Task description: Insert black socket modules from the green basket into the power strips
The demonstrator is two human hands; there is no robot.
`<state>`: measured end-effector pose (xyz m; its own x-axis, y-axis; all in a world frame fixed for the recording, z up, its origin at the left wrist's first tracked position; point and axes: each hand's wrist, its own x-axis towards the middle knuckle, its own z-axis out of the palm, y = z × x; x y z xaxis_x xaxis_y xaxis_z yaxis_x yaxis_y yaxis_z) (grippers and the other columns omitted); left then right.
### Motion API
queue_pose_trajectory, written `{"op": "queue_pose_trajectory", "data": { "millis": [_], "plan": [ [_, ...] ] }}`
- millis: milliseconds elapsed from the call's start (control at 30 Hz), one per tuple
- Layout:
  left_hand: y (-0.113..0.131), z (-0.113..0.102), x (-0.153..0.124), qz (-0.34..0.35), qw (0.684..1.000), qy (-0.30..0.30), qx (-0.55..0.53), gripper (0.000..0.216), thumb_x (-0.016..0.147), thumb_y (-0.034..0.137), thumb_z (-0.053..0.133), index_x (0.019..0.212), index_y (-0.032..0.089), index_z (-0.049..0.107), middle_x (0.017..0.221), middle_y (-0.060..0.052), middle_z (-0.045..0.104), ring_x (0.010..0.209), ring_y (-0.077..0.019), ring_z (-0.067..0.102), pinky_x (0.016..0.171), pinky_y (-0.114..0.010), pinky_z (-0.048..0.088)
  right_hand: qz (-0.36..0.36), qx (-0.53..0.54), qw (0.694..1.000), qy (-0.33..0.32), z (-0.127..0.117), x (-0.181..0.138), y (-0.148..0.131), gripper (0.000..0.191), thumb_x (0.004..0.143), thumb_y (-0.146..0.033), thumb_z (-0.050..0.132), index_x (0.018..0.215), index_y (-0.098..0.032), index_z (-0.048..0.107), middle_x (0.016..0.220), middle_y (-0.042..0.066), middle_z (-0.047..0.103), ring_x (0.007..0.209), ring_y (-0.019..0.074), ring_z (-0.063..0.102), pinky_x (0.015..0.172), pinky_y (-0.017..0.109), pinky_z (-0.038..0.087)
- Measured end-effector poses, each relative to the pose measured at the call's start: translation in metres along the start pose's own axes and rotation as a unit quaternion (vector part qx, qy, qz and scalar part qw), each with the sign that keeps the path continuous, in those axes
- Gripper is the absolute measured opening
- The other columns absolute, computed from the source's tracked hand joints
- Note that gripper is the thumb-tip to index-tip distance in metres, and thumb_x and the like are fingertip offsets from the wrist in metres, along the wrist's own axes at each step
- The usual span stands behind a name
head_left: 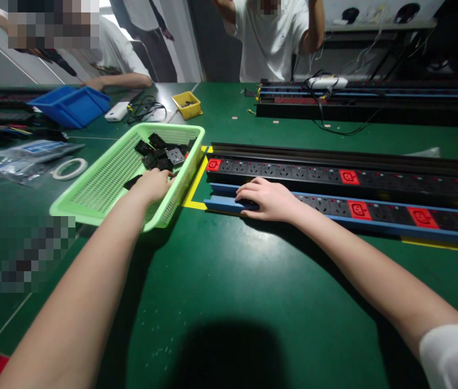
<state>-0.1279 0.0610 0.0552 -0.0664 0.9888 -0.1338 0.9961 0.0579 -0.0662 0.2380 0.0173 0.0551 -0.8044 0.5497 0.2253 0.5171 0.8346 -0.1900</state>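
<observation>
My left hand (153, 185) reaches into a light green mesh basket (99, 186) and its curled fingers rest on a pile of black socket modules (159, 152); what they pinch is hidden. My right hand (267, 199) lies palm down on the left end of a long blue power strip (374, 216), fingers pressed over a black socket module there. The strip holds black sockets and red sockets (359, 209). A second black strip (334, 174) lies just behind it.
On the green table stand a blue bin (70, 105), a small yellow box (187, 104), a tape roll (70, 168), plastic bags (30, 156) and more long strips (374, 100) at the back. Two people in white shirts are at the far edge.
</observation>
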Motion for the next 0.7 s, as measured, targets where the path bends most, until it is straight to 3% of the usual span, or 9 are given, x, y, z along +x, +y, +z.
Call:
{"op": "queue_pose_trajectory", "data": {
  "millis": [200, 333, 433, 533, 700],
  "plan": [
    [0.0, 0.003, 0.0, -0.075, 0.989, 0.033, -0.123, 0.051, 0.081, 0.057, 0.051, 0.108, 0.015, 0.065, 0.1, -0.019, 0.068, 0.106, -0.0402, 0.061, 0.098, -0.055, 0.046, 0.0, 0.0, 1.0, 0.001, 0.0, -0.001, 0.0, 0.029, 0.093, -0.041, 0.062, 0.116, -0.025, 0.067, 0.129, 0.005, 0.068, 0.113, 0.0264, 0.056, 0.077, 0.034, 0.048],
    [0.008, 0.006, -0.002, -0.102, 0.973, 0.057, -0.201, 0.048, 0.076, 0.054, 0.06, 0.109, 0.02, 0.059, 0.093, -0.014, 0.068, 0.097, -0.0383, 0.064, 0.097, -0.061, 0.044, -0.002, -0.003, 1.0, 0.002, 0.001, 0.0, 0.0, 0.029, 0.093, -0.041, 0.062, 0.116, -0.025, 0.067, 0.129, 0.004, 0.068, 0.112, 0.0262, 0.057, 0.076, 0.034, 0.048],
    [0.014, 0.007, -0.004, -0.093, 0.957, 0.079, -0.262, 0.053, 0.074, 0.049, 0.065, 0.118, 0.021, 0.056, 0.094, -0.01, 0.07, 0.097, -0.0347, 0.066, 0.099, -0.058, 0.045, -0.004, -0.008, 1.0, 0.005, 0.001, 0.0, 0.0, 0.028, 0.093, -0.041, 0.062, 0.115, -0.025, 0.067, 0.129, 0.004, 0.068, 0.112, 0.0263, 0.057, 0.076, 0.034, 0.047],
    [0.016, 0.004, -0.004, -0.071, 0.943, 0.073, -0.317, 0.056, 0.07, 0.049, 0.067, 0.115, 0.017, 0.061, 0.094, -0.011, 0.07, 0.096, -0.0327, 0.066, 0.09, -0.048, 0.051, -0.005, -0.009, 1.0, 0.007, 0.001, 0.0, 0.0, 0.028, 0.093, -0.041, 0.062, 0.115, -0.025, 0.067, 0.129, 0.003, 0.068, 0.111, 0.0262, 0.057, 0.075, 0.033, 0.047],
    [0.015, -0.001, -0.004, -0.029, 0.957, 0.061, -0.282, 0.05, 0.075, 0.049, 0.061, 0.11, 0.014, 0.065, 0.107, -0.015, 0.072, 0.1, -0.0326, 0.065, 0.088, -0.042, 0.052, -0.005, -0.014, 1.0, 0.001, 0.0, 0.0, 0.0, 0.028, 0.093, -0.042, 0.061, 0.115, -0.025, 0.067, 0.131, 0.004, 0.067, 0.111, 0.0265, 0.057, 0.073, 0.034, 0.046]
  ]
}}
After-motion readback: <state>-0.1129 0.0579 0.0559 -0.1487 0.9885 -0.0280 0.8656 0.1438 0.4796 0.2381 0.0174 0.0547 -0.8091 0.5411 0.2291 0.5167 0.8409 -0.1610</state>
